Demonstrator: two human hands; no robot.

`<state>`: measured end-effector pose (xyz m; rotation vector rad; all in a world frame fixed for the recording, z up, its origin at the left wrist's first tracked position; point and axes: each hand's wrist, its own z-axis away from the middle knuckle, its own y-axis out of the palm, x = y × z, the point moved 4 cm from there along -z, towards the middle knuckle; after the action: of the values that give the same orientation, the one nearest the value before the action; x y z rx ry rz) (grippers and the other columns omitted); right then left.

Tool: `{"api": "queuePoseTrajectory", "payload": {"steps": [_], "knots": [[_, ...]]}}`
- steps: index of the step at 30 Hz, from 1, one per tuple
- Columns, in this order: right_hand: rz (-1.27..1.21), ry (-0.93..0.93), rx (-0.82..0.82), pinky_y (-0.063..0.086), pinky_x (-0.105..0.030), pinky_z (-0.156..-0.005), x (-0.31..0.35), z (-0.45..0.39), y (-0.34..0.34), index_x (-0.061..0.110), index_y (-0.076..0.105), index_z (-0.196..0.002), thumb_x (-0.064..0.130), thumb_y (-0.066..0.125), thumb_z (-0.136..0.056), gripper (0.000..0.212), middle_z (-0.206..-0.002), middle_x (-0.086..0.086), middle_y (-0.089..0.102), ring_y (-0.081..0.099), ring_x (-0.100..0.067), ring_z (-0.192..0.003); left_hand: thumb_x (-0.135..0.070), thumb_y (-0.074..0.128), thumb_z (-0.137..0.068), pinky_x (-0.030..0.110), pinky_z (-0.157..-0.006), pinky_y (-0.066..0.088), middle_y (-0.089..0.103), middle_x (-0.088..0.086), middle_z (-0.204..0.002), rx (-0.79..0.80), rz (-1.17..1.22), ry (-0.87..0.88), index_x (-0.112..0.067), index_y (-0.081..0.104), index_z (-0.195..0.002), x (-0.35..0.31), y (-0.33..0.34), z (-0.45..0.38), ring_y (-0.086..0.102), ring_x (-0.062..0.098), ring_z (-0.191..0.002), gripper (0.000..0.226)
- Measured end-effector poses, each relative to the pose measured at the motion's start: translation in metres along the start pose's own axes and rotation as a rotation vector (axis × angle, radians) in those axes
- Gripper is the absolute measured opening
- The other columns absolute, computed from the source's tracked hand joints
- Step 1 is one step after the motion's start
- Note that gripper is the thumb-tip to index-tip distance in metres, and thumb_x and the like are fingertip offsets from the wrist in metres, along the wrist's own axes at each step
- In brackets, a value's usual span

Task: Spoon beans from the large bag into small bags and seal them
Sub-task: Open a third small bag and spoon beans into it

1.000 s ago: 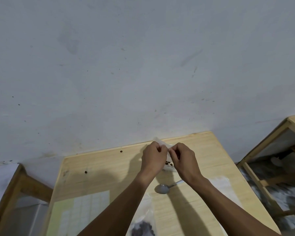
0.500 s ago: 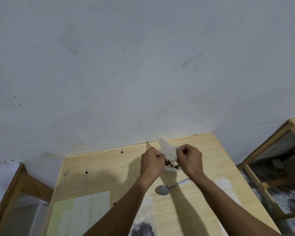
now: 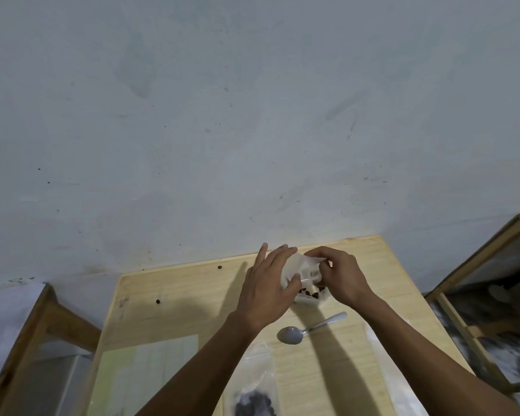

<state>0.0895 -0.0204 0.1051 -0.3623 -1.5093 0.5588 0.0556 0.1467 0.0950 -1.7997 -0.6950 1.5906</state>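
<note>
A small clear bag with a few dark beans at its bottom is held above the far part of the wooden table. My right hand pinches the bag's top edge. My left hand has straight fingers behind the bag and its thumb pressed on the front. A metal spoon lies on the table just below the hands. The large clear bag with dark beans lies near the bottom edge, between my forearms.
A pale green and white sheet lies at the table's near left. More clear plastic lies at the right, partly under my right forearm. Two loose beans sit on the table. Wooden frames flank the table.
My left hand's fingers have spread out straight from a curled pinch. The bag has turned and dropped a little, with the beans now showing below my hands.
</note>
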Motion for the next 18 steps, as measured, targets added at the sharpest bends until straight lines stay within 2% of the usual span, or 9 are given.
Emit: {"api": "queuePoseTrajectory", "payload": {"steps": [3,6,9,11,12,15,18], "knots": [[-0.055,0.011,-0.002,0.051,-0.015,-0.053,-0.002,0.000,0.003,0.012,0.069,-0.098,-0.008,0.038,-0.089,0.038,-0.084,-0.009,0.068,0.069,-0.021,-0.060,-0.039,0.050,-0.093,0.036,-0.114,0.028,0.023,-0.022,-0.159,-0.014,-0.105,0.066,-0.035,0.040,-0.141,-0.005,-0.004,-0.001,-0.008,0.007,-0.152,0.050],[-0.111,0.026,0.007,0.062,-0.037,-0.063,-0.007,-0.002,0.004,0.014,0.071,-0.096,-0.004,0.040,-0.091,0.036,-0.087,-0.005,0.069,0.071,-0.028,-0.067,-0.041,0.051,-0.094,0.038,-0.117,0.027,0.031,-0.021,-0.155,0.050,-0.066,0.093,-0.030,0.033,-0.146,-0.007,-0.005,-0.002,-0.007,0.005,-0.151,0.056],[-0.175,0.095,0.033,0.062,-0.044,-0.067,-0.015,-0.001,0.004,0.012,0.073,-0.095,-0.003,0.040,-0.093,0.036,-0.090,-0.008,0.071,0.072,-0.026,-0.069,-0.060,0.057,-0.087,0.037,-0.116,0.028,0.040,-0.020,-0.147,0.071,-0.070,0.107,-0.032,0.035,-0.141,-0.008,-0.005,-0.004,0.012,0.007,-0.150,0.064],[-0.177,0.108,0.050,0.061,-0.051,-0.066,-0.018,0.000,0.005,0.013,0.074,-0.089,-0.003,0.040,-0.092,0.037,-0.086,-0.010,0.073,0.073,-0.031,-0.071,-0.070,0.066,-0.075,0.033,-0.110,0.034,0.047,-0.019,-0.137,0.041,-0.093,0.109,-0.032,0.041,-0.135,-0.008,-0.006,-0.006,0.036,0.006,-0.136,0.076],[-0.188,0.122,0.057,0.059,-0.055,-0.064,-0.020,0.000,0.006,0.011,0.074,-0.086,-0.003,0.041,-0.091,0.036,-0.083,-0.013,0.073,0.072,-0.036,-0.071,-0.072,0.070,-0.069,0.031,-0.107,0.036,0.049,-0.019,-0.135,0.034,-0.096,0.111,-0.033,0.043,-0.135,-0.008,-0.006,-0.007,0.042,0.005,-0.129,0.081],[-0.232,0.155,0.074,0.057,-0.060,-0.065,-0.021,0.000,0.009,0.006,0.073,-0.083,-0.004,0.044,-0.092,0.033,-0.079,-0.017,0.073,0.069,-0.044,-0.072,-0.069,0.074,-0.066,0.029,-0.106,0.037,0.048,-0.018,-0.138,0.013,-0.092,0.137,-0.034,0.042,-0.138,-0.004,0.000,-0.007,0.045,0.005,-0.126,0.086],[-0.302,0.190,0.105,0.058,-0.059,-0.070,-0.018,0.001,0.012,0.005,0.074,-0.089,-0.005,0.044,-0.093,0.033,-0.081,-0.014,0.074,0.069,-0.046,-0.071,-0.063,0.072,-0.072,0.031,-0.103,0.041,0.051,-0.017,-0.135,-0.040,-0.076,0.174,-0.033,0.048,-0.136,0.000,0.001,-0.006,0.048,0.006,-0.123,0.074]]}}
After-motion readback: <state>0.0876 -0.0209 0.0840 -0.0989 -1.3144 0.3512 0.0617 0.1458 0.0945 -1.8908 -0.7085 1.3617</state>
